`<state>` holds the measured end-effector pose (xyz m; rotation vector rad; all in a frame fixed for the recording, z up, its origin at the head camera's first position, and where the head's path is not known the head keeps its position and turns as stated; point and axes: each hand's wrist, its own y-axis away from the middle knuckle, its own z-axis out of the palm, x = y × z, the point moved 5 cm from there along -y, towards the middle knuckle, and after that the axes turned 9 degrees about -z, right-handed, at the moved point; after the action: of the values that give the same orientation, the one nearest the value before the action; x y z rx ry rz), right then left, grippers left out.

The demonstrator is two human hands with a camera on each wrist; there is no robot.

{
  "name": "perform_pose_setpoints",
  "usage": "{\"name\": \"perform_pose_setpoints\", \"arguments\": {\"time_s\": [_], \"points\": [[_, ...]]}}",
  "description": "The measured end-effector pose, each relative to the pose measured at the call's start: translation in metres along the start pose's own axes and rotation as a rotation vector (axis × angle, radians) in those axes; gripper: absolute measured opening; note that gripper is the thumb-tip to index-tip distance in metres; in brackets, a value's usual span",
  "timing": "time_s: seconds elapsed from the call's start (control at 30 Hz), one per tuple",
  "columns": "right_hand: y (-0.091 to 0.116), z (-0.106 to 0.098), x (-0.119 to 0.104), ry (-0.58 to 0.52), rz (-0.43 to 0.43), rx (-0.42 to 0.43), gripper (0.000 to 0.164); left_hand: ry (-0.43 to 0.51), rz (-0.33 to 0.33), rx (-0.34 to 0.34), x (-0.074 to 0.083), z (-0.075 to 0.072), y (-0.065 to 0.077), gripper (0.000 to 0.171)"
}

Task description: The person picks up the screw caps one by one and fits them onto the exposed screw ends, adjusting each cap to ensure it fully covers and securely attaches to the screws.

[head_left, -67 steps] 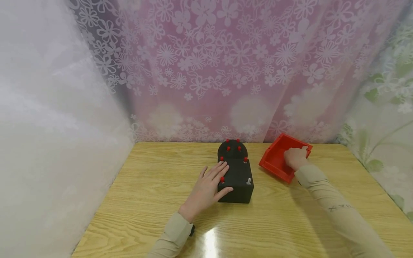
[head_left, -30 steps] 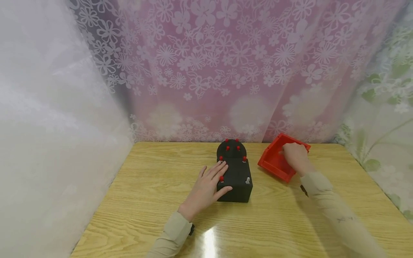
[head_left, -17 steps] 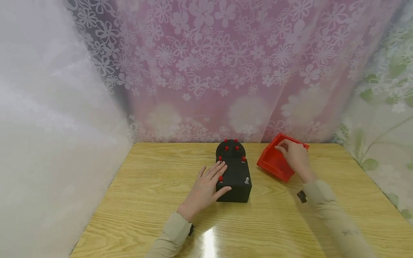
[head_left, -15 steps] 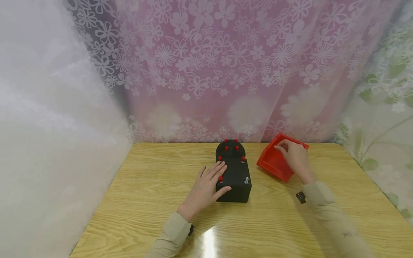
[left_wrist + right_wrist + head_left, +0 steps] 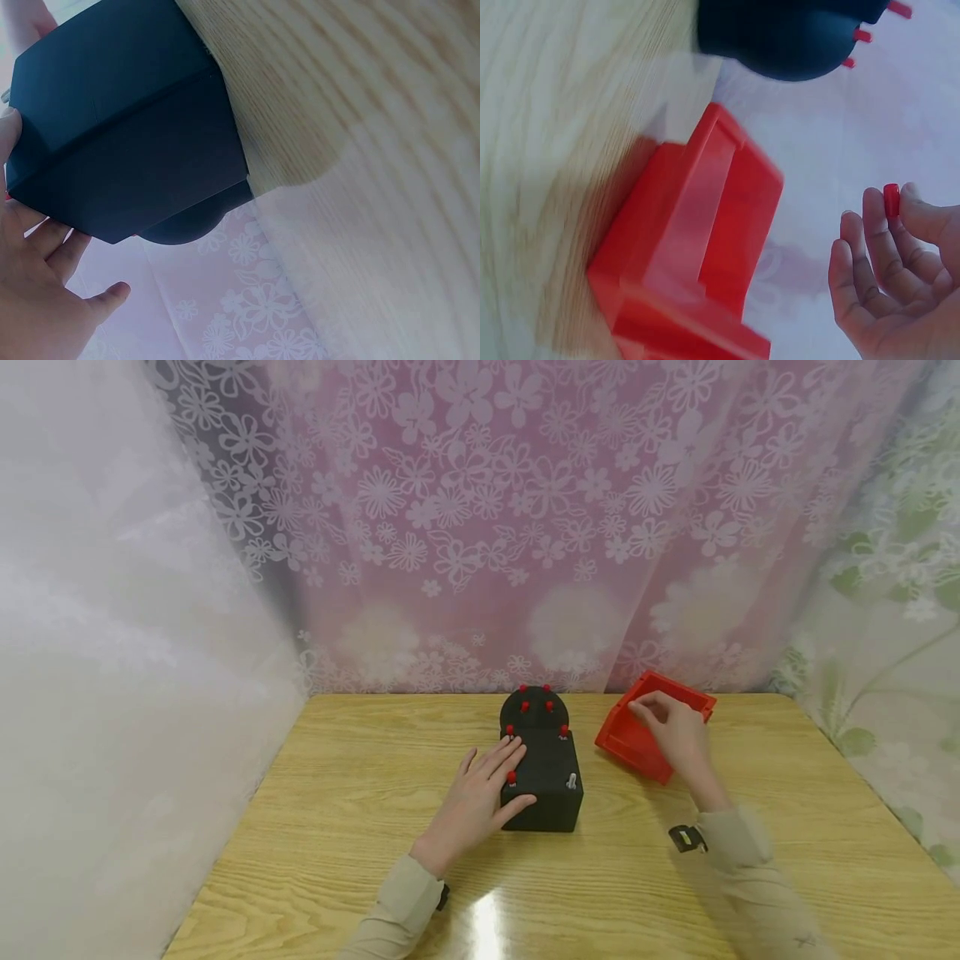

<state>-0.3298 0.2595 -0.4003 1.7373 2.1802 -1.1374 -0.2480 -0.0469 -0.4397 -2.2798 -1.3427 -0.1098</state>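
My left hand (image 5: 468, 806) lies with straight fingers across the left top of a black box (image 5: 546, 760), its thumb along the front face. Red caps cover several toggle switches on the box and on the round black part behind it; the toggle at the front right (image 5: 572, 781) is a bare metal lever. My right hand (image 5: 678, 739) is over the red bin (image 5: 637, 752). In the right wrist view its thumb and index finger pinch a small red switch cap (image 5: 892, 200), the other fingers loosely bent. The left wrist view shows the box's dark underside and side (image 5: 120, 142).
The box and bin stand near the back of the wooden table (image 5: 360, 793), the bin to the box's right, turned at an angle. A pink flowered curtain (image 5: 450, 543) hangs behind the table's back edge, with pale sheets on both sides.
My right hand has risen from inside the red bin and shifted slightly left, thumb and index finger now together. My left hand has stayed on the box, and box and bin stand where they were.
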Motion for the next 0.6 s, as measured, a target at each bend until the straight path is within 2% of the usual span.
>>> {"name": "perform_pose_setpoints", "arguments": {"time_s": [0.2, 0.6], "points": [[0.01, 0.003, -0.015, -0.103, 0.001, 0.007, 0.024, -0.008, -0.005, -0.009, 0.0, 0.001, 0.0, 0.074], [0.02, 0.017, -0.028, -0.204, 0.031, -0.042, 0.025, -0.016, 0.003, 0.008, -0.001, 0.002, 0.0, 0.074]]}}
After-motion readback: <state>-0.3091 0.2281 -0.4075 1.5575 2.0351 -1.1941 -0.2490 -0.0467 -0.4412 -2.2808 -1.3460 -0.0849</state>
